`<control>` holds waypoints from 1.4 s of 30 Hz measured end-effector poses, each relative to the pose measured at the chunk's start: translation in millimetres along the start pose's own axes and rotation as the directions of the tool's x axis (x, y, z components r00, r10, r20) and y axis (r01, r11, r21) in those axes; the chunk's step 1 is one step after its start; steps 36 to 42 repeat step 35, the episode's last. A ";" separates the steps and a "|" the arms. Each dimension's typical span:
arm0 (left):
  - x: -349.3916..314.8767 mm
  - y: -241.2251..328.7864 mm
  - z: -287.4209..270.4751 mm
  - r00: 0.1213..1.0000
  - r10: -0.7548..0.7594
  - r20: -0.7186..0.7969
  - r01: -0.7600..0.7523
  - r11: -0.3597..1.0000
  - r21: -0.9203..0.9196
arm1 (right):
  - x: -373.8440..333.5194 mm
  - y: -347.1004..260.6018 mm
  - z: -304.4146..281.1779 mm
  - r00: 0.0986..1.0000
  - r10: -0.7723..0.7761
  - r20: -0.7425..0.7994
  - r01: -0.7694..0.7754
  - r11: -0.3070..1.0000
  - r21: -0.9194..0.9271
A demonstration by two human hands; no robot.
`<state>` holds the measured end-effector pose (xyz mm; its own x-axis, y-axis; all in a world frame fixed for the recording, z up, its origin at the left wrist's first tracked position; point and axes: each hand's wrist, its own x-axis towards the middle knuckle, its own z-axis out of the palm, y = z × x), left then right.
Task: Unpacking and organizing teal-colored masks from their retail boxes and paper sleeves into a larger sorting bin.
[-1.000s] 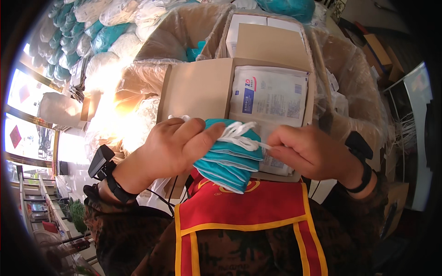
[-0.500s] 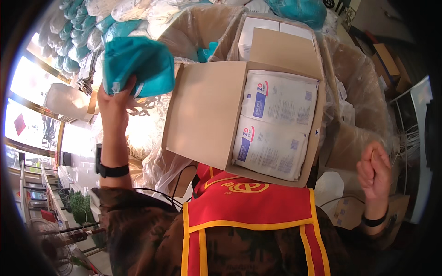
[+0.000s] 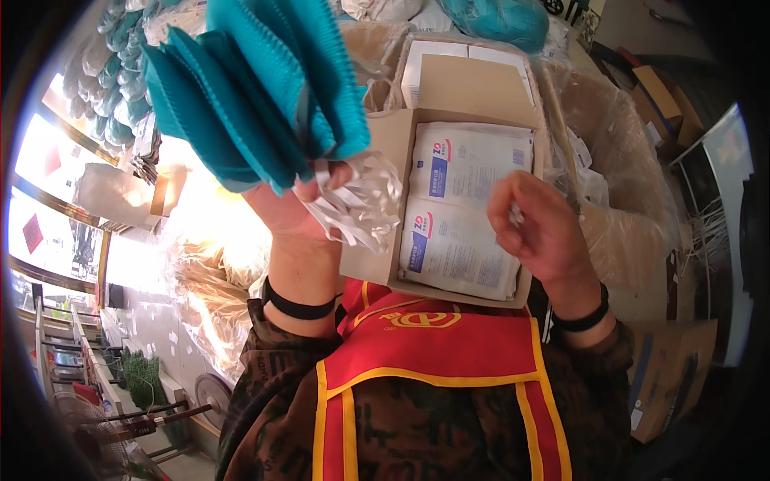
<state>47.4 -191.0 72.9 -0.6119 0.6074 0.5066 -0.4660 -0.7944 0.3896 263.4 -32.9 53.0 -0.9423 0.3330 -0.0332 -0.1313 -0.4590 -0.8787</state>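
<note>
Teal face masks (image 3: 257, 88), a whole fanned-out stack of them, are up high at the left of the view, pinched at their lower edge by the left hand (image 3: 301, 212), with the white ear loops (image 3: 357, 200) spilling down in a tangle just below the fingers. Looks like soft, pleated nonwoven stuff, so I'd guess it weighs next to nothing and flops and splays the second you loosen up, which is pretty much what the fan shape is showing. Not fragile, but the layers probably slide against each other, so gripping the stack flat across the folded edge, close to where the loops attach, seems the sane spot. Grabbing by the loops alone would likely just stretch them or pull one mask out of the bunch. The left hand is closed on the stack, thumb against fingers. The right hand (image 3: 545, 232) is curled shut at about chest height, well apart from the masks, and something small and white peeks out at the fingers; can't tell what it is, maybe a bit of loop. Between and behind the hands sits an open cardboard box (image 3: 377, 256) with white flat packets (image 3: 465, 208) lying inside, flaps up. Around that there's crinkly clear plastic sheeting (image 3: 618, 160), more bagged teal stuff (image 3: 497, 16) up top, and another brown carton (image 3: 666, 377) off to the lower right. A red vest with yellow trim (image 3: 433, 361) fills the bottom.
</note>
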 end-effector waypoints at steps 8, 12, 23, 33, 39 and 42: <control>-3.0 -27.9 21.9 0.964 -0.197 0.178 0.226 0.960 -0.163 | 40.3 33.1 9.0 0.992 0.118 0.037 -0.117 0.993 -0.031; 5.1 -33.5 6.5 0.962 -0.165 0.216 0.213 0.952 -0.221 | 28.5 49.9 18.3 0.972 0.184 0.146 -0.177 0.982 -0.061; 2.7 -38.6 19.5 0.976 -0.179 0.124 0.210 0.924 -0.319 | -3.3 33.6 33.1 0.902 0.252 0.351 -0.271 0.963 0.005; -1.8 -31.3 13.0 0.981 -0.129 0.147 0.155 0.970 -0.187 | -8.9 20.6 18.5 0.855 0.405 0.324 -0.351 0.912 -0.214; 1.4 -25.2 8.8 0.959 -0.168 0.226 0.203 0.969 -0.140 | -5.1 31.4 9.2 0.874 0.366 0.321 -0.224 0.888 -0.401; 1.4 -25.2 8.8 0.959 -0.168 0.226 0.203 0.969 -0.140 | -5.1 31.4 9.2 0.874 0.366 0.321 -0.224 0.888 -0.401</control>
